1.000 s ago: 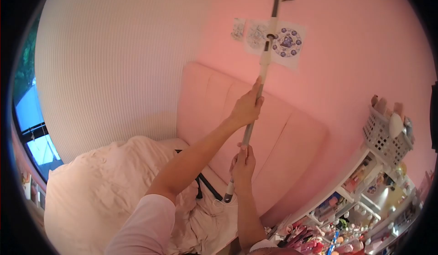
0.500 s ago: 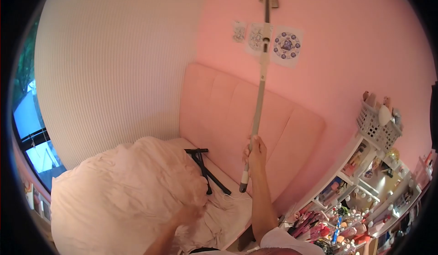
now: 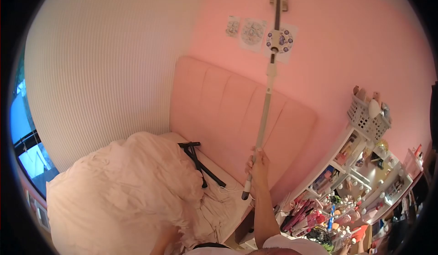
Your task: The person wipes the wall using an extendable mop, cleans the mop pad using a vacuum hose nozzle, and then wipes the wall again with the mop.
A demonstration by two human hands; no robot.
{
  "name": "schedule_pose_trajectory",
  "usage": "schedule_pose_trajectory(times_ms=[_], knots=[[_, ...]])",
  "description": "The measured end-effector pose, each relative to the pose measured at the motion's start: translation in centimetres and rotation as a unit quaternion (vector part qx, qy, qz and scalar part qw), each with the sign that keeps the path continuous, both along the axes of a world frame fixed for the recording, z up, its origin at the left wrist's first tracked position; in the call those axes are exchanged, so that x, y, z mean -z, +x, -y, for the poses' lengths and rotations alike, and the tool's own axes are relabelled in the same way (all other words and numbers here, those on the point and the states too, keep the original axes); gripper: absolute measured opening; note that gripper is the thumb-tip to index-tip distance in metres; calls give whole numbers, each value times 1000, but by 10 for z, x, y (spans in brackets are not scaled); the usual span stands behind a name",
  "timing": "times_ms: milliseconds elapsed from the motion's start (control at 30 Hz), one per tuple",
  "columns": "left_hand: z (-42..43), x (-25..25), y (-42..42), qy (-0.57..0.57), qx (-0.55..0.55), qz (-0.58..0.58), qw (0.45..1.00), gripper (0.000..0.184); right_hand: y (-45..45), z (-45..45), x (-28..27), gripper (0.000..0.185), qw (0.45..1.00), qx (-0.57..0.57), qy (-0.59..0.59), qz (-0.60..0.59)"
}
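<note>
My right hand (image 3: 258,163) is closed around the lower part of a long grey-and-white pole (image 3: 263,122). The pole tilts up past the headboard, with a dark rounded cap at its bottom end and a bracket-like piece at the top edge of the view. What that upper piece is, I cannot make out fully. Low in the view, my left hand (image 3: 171,236) is blurred against the crumpled pale pink bedding (image 3: 123,186), its fingers not clear. A black folded stand-like object (image 3: 200,166) lies on the bed beside the bedding, near a thin white cable (image 3: 230,190).
A padded pink headboard (image 3: 210,90) stands against the pink wall, below paper drawings (image 3: 253,33). On the right, a white shelf unit (image 3: 335,163) bears a grey basket (image 3: 365,118) and crowded small items. A ribbed blind (image 3: 100,81) hangs at the left.
The pole's upper end has shifted right across the drawings, and my right hand sits slightly lower. My left hand has moved down and left along the bedding. The whole view has turned slightly.
</note>
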State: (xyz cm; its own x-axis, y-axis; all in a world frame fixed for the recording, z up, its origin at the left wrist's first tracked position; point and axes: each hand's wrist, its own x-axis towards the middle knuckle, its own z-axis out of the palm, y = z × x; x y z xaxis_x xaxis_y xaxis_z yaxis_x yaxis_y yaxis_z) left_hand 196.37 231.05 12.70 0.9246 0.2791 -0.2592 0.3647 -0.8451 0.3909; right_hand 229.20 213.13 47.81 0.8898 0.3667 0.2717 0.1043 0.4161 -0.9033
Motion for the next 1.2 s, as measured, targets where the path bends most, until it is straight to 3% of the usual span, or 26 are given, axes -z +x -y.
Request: schedule_pose_trajectory(times_ms=[100, 167, 333, 433, 500, 600, 800, 900, 1000, 1133, 1200], knots=[[6, -69, 48, 5, -81, 109, 991, 42, 24, 0, -5, 38, 1000, -9, -25, 12], [7, -84, 82, 7, -87, 112, 990, 40, 52, 3, -9, 38, 1000, -6, -22, 21], [29, -68, 128, -53, -60, 152, 985, 48, 138, -12, -41, 40, 996, 5, -8, 85], [51, -36, 140, 20, 22, 183, 983, 52, 177, -28, -95, 40, 994, -13, -19, 108], [64, -32, 138, -149, -53, 75, 985, 54, 195, -34, -105, 41, 993, -22, -28, 113], [74, -58, 145, -104, -65, 20, 992, 54, 212, -53, -102, 39, 992, -16, -57, 107], [52, 0, 181, 25, -58, -5, 998, 49, 241, -73, -77, 37, 991, -71, -65, 97], [71, -56, 186, -13, -165, 69, 984, 53, 255, -89, -71, 36, 989, -92, -67, 96], [79, -88, 193, -27, -176, 28, 984, 51, 262, -105, -70, 36, 988, -122, -69, 68], [91, -97, 184, -58, -188, -40, 980, 49, 279, -137, -71, 36, 984, -139, -58, 96], [100, -85, 173, -65, -205, 36, 976, 49, 289, -159, -78, 37, 984, -133, -63, 97]])
